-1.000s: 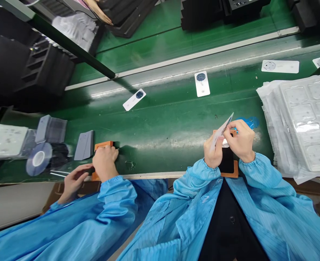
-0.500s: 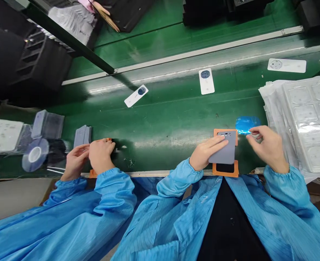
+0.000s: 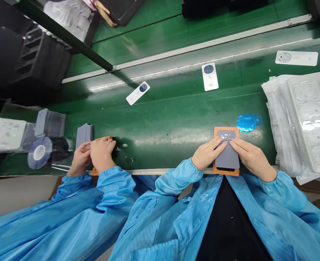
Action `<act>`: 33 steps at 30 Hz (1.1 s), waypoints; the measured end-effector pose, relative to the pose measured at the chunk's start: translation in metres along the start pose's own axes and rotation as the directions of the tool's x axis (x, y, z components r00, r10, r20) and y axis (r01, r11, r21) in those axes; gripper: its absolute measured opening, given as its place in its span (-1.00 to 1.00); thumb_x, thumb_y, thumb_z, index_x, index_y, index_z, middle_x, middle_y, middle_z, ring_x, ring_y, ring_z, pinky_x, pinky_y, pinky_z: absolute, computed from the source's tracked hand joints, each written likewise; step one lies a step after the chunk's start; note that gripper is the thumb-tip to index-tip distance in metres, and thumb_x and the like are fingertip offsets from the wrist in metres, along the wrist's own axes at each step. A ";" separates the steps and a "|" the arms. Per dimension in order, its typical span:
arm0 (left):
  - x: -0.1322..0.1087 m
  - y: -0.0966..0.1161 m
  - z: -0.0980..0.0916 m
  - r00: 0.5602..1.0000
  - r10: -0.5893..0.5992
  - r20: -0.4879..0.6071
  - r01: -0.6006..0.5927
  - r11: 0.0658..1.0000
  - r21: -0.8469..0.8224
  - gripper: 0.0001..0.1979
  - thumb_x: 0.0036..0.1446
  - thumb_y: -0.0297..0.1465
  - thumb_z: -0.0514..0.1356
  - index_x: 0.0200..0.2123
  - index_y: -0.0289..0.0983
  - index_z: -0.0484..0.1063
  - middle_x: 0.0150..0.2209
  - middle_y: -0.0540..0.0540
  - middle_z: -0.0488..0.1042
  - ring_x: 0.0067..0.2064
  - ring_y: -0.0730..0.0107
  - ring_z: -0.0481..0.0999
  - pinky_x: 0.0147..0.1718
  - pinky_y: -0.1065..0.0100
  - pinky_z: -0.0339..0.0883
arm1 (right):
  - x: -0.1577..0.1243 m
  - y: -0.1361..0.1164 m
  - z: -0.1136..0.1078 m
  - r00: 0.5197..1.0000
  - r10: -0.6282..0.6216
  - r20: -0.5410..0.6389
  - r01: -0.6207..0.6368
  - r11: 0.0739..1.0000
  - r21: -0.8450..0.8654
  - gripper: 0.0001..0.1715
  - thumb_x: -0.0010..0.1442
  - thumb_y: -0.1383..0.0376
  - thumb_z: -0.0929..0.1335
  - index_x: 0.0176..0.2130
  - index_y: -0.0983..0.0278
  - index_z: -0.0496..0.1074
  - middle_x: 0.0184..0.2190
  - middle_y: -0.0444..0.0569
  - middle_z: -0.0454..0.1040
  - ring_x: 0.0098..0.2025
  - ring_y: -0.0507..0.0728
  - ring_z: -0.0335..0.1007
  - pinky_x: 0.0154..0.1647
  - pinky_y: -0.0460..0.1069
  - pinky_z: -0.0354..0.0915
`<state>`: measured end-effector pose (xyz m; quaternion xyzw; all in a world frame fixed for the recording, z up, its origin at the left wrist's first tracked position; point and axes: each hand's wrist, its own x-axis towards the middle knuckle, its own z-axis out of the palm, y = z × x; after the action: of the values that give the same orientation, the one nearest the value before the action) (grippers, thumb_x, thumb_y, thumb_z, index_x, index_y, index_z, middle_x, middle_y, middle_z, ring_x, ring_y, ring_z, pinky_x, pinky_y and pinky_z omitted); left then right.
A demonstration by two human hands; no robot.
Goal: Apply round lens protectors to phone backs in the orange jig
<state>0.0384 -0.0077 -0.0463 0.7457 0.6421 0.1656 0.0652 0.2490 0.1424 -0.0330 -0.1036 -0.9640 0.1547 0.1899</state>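
Observation:
A grey phone back cover lies in an orange jig at the near edge of the green belt. My left hand rests on the cover's left side with fingers stretched flat. My right hand presses on its right side, fingers also flat. Both hands touch the cover and hold nothing. A crumpled blue film lies just beyond the jig to the right.
A stack of clear plastic trays sits at the right. White cards with round parts lie on the belt. At the left a co-worker's hands work at another orange jig beside grey covers and a tape roll.
I lowered the grey cover from mid-air into the orange jig. My right hand went right to drop the film, then came back onto the cover. The belt's cards drifted right.

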 end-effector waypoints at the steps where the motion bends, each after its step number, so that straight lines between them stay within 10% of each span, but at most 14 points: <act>1: 0.002 -0.002 0.003 1.000 -0.024 0.009 0.024 1.000 0.017 -0.55 0.46 -0.48 0.00 0.36 -0.27 0.25 0.35 -0.34 0.35 0.42 0.06 0.29 0.30 0.09 0.39 | 0.001 0.002 0.001 1.000 0.000 0.010 0.000 1.000 -0.013 -0.44 0.40 0.50 0.20 0.31 0.28 0.37 0.21 0.13 0.50 0.24 0.25 0.48 0.24 0.15 0.49; 10: 0.016 -0.005 0.011 0.998 -0.044 0.039 0.038 0.991 0.132 -0.59 0.37 -0.48 0.10 0.25 -0.33 0.36 0.41 -0.45 0.21 0.49 -0.15 0.10 0.37 -0.13 0.22 | 0.008 0.000 0.021 0.988 0.049 0.143 -0.030 0.991 -0.133 -0.32 0.39 0.46 0.17 0.44 0.42 0.15 0.38 0.24 0.30 0.45 0.35 0.16 0.47 0.34 0.14; 25: -0.005 0.020 -0.001 0.994 -0.015 0.107 0.005 0.996 0.092 -0.36 0.28 -0.48 0.13 0.40 -0.42 0.17 0.39 -0.54 0.19 0.42 -0.26 0.23 0.35 -0.15 0.17 | -0.012 -0.024 0.005 0.972 0.058 0.226 -0.013 0.980 -0.197 -0.10 0.32 0.50 0.19 0.53 0.45 -0.18 0.40 0.27 0.25 0.44 0.37 0.17 0.46 0.31 0.14; 33: -0.004 0.007 0.000 0.991 -0.046 0.129 0.063 0.989 -0.134 -0.35 0.28 -0.50 0.13 0.42 -0.26 0.16 0.46 -0.38 0.12 0.50 -0.21 0.06 0.38 -0.22 0.10 | -0.006 -0.011 0.007 0.983 0.060 0.172 -0.058 0.998 -0.017 -0.24 0.36 0.48 0.17 0.48 0.27 0.11 0.38 0.15 0.30 0.45 0.34 0.17 0.46 0.35 0.15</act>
<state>0.0445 -0.0125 -0.0451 0.7306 0.6438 0.1605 0.1615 0.2500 0.1290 -0.0380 -0.1195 -0.9742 0.1631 0.1007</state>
